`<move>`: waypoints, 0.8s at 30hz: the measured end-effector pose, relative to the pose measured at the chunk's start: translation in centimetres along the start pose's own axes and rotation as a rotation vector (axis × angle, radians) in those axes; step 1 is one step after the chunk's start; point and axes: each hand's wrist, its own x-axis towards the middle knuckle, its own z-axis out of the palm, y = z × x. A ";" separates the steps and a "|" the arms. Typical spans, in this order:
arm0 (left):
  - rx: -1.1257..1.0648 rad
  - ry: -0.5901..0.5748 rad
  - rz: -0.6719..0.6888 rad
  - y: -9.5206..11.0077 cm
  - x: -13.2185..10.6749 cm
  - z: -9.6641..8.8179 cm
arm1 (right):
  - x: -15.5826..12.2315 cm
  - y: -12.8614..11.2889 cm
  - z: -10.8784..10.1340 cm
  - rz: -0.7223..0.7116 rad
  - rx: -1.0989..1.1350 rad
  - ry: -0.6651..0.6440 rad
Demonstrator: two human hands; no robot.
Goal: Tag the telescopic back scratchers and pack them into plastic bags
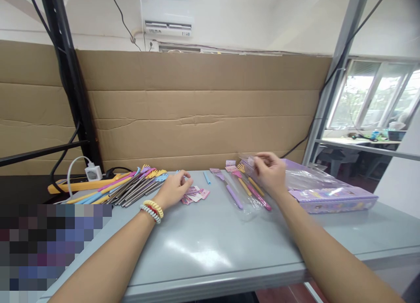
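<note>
My left hand (173, 189) rests with curled fingers on a small pile of pink paper labels (194, 194) on the grey table (210, 246), just right of a heap of back scratchers (131, 186) with coloured hand-shaped heads and metal shafts. Coiled hair ties sit on that wrist. My right hand (271, 172) pinches the top of a clear plastic bag (252, 193) that lies over purple, yellow and pink back scratchers (244, 187). A short blue tube (207, 177) lies between the two hands.
A flat purple printed box (331, 199) with clear bags on it sits at the right. A yellow power strip with a white charger (93, 172) lies at the back left. A cardboard wall (203, 115) stands behind the table; metal posts frame both sides.
</note>
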 end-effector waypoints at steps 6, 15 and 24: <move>0.225 -0.062 0.004 -1.7 0.3 -0.2 | -1.9 2.1 2.3 -0.032 -0.658 -0.647; 0.288 -0.244 -0.031 -3.4 0.0 0.3 | -2.7 2.0 2.8 0.034 -0.985 -0.927; 0.287 -0.201 0.002 -2.4 -0.1 0.2 | -3.0 1.6 3.3 0.016 -0.994 -0.934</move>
